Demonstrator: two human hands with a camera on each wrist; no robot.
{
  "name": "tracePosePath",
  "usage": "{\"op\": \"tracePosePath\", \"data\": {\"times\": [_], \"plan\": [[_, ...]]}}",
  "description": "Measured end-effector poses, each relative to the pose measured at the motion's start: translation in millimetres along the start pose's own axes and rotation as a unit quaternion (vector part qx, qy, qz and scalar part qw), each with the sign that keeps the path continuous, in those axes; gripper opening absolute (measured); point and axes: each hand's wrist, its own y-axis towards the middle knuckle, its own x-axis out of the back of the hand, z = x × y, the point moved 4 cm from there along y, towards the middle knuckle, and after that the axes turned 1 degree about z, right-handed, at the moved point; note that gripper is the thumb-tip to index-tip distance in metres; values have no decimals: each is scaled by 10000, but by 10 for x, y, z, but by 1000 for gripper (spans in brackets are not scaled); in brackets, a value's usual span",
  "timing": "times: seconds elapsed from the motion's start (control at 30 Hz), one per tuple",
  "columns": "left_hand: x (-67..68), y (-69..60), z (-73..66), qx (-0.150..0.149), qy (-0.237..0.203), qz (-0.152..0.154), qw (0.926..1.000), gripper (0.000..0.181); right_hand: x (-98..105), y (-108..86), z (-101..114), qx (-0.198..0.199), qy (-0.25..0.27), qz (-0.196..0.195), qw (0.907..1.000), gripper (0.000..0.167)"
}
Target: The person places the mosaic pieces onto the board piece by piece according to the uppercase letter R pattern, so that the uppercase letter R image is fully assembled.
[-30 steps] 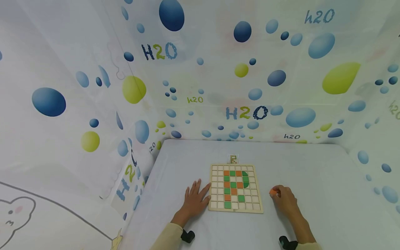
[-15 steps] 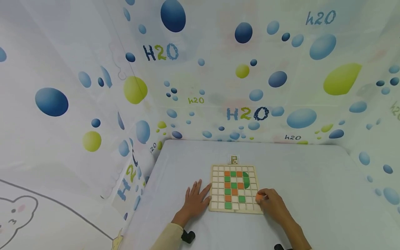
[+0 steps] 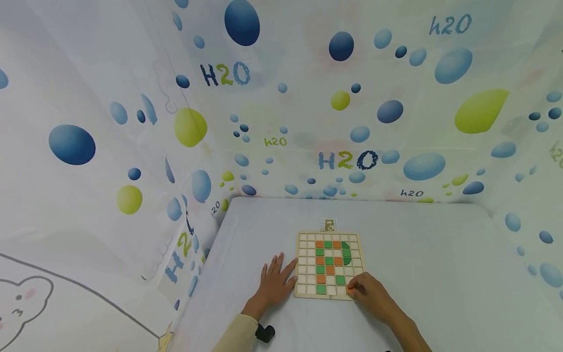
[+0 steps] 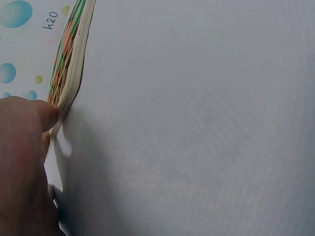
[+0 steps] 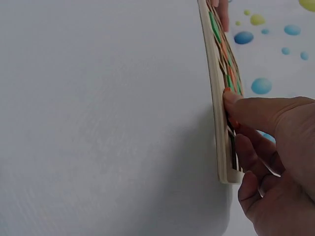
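A square wooden grid board (image 3: 308,296) lies on the white table, with orange and green tiles set in it in the shape of a letter R. My left hand (image 3: 273,285) lies with spread fingers beside the board, thumb and fingertip at its left edge. In the left wrist view the thumb (image 4: 47,115) touches the board's side. With thumb and fingers, my right hand (image 3: 373,296) pinches an orange tile (image 3: 349,290) over the bottom row, near the lower right corner. In the right wrist view the orange tile (image 5: 235,123) shows partly between thumb and fingers.
Just behind the board is a small pattern card (image 3: 328,224) with a brown R on a grid. White cloth (image 3: 422,244) covers the table. Printed curtains with blue and green drops surround it at the back and sides.
My right hand has carried the orange tile from the table right of the board leftward, over its right edge to the bottom row. The left hand has stayed in place.
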Motion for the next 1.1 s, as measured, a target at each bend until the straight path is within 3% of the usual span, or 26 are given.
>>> {"op": "tracePosePath", "data": {"times": [0.4, 0.83, 1.1], "plan": [[-54, 5, 48, -193, -120, -308, 9993, 56, -28, -15, 17, 309, -353, -210, 9987, 19], [-30, 29, 60, -42, -13, -34, 10000, 56, 26, -33, 70, 862, -432, -12, 9953, 18], [-81, 27, 125, -46, -72, -235, 9997, 55, 40, -21, 76, 882, -879, 49, 9922, 20]]}}
